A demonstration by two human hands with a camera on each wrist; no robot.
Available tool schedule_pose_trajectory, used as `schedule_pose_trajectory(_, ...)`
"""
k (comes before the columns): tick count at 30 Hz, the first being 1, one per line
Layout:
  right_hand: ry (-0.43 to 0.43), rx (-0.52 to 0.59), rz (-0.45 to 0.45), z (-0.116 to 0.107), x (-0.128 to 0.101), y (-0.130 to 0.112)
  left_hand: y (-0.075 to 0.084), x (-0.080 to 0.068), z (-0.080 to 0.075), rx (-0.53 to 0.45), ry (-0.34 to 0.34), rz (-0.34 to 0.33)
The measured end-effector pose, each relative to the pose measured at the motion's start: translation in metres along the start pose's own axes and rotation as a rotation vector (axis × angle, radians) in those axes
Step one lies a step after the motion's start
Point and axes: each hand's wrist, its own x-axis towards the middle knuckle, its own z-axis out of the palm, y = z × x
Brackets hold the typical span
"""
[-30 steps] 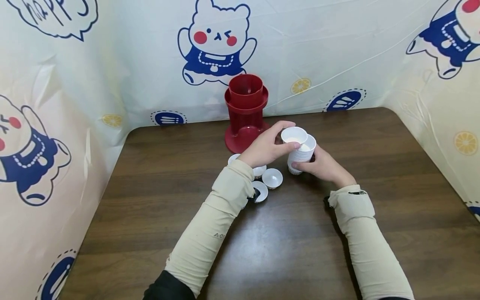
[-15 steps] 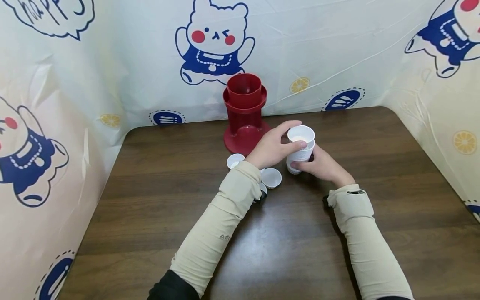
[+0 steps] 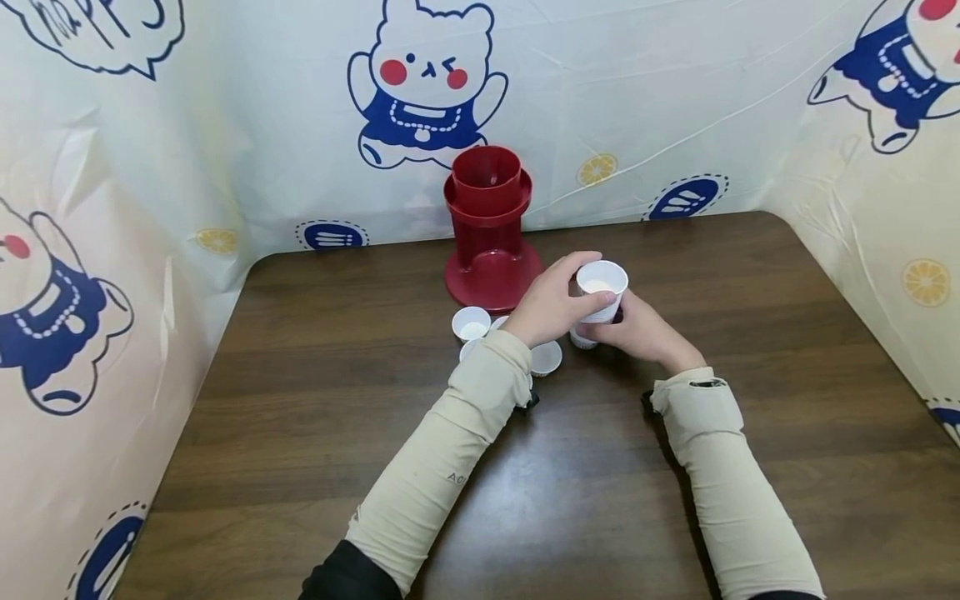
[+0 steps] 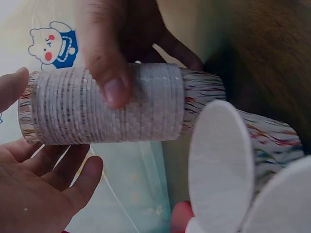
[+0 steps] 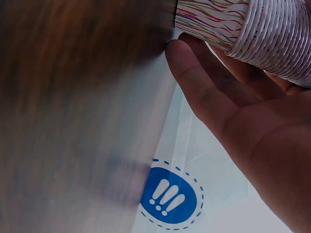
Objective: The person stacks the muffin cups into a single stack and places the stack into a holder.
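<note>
Head cam: both hands (image 3: 592,321) grip cup stack (image 3: 600,296) (prob. upright) on table (image 3: 300,400).

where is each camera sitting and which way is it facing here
Head: above the table, looking forward and down; both sleeved forearms and hands show.
Left wrist: beside the cup stack, looking across it; left hand shows.
Right wrist: under the right hand, looking toward the printed sheet.
All three share the cup stack.

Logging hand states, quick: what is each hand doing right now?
Left hand: grips the top of the stack of paper cups.
Right hand: holds the same stack lower down.
</note>
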Motion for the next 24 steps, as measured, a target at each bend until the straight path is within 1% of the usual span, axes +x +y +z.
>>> schedule_pose_trajectory(4,-0.007,-0.01,0.0,0.0,0.0,-0.001,-0.004,-0.001,0.002,0.008,-0.023,-0.036)
schedule_pose_trajectory(8,0.002,-0.013,-0.012,0.0,0.0,-0.002,-0.004,-0.002,0.001,0.016,-0.065,-0.046)
schedule_pose_trajectory(13,0.012,-0.014,-0.009,0.0,-0.002,-0.002,0.001,-0.005,-0.003,0.087,-0.135,-0.057)
schedule_pose_trajectory(19,0.007,-0.024,0.006,-0.001,-0.002,-0.003,0.011,-0.013,-0.007,0.175,-0.217,-0.094)
schedule_pose_trajectory(22,0.008,-0.026,0.005,-0.001,-0.003,-0.003,0.016,-0.018,-0.013,0.227,-0.258,-0.115)
schedule_pose_trajectory(24,0.004,-0.024,0.007,-0.001,-0.003,-0.004,0.02,-0.022,-0.019,0.261,-0.291,-0.111)
